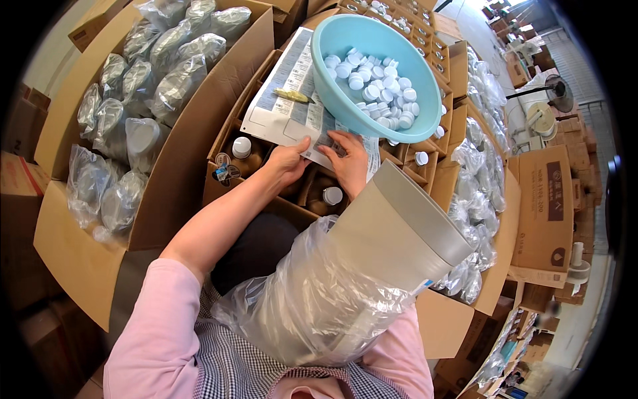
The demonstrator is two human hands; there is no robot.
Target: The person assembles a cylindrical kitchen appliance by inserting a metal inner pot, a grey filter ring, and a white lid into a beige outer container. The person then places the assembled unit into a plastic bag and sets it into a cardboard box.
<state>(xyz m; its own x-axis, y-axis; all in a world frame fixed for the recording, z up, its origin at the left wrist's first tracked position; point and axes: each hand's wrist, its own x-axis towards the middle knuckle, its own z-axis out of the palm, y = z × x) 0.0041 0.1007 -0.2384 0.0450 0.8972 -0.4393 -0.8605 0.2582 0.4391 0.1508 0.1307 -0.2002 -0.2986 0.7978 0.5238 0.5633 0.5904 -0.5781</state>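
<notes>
Before me a sheet of printed labels (284, 130) lies over a partitioned carton, on top of other printed sheets. My left hand (287, 163) pinches its near edge between thumb and fingers. Close beside it, my right hand (350, 161) has its thumb and fingertips closed on the same edge; whether a single label is lifted there, I cannot tell. A beige plastic bin (399, 229), partly wrapped in a clear plastic bag (312, 292), lies tilted across my lap and right forearm, hiding much of that arm. On the sheets rests a small yellowish crumpled piece (291, 96).
A light-blue basin (372, 126) of white caps (382, 83) sits beyond my right hand. White-capped brown bottles (332, 196) stand in the carton's cells (292, 207). Open boxes of plastic-wrapped items flank me left (136, 80) and right (475, 219). A fan (558, 93) stands far right.
</notes>
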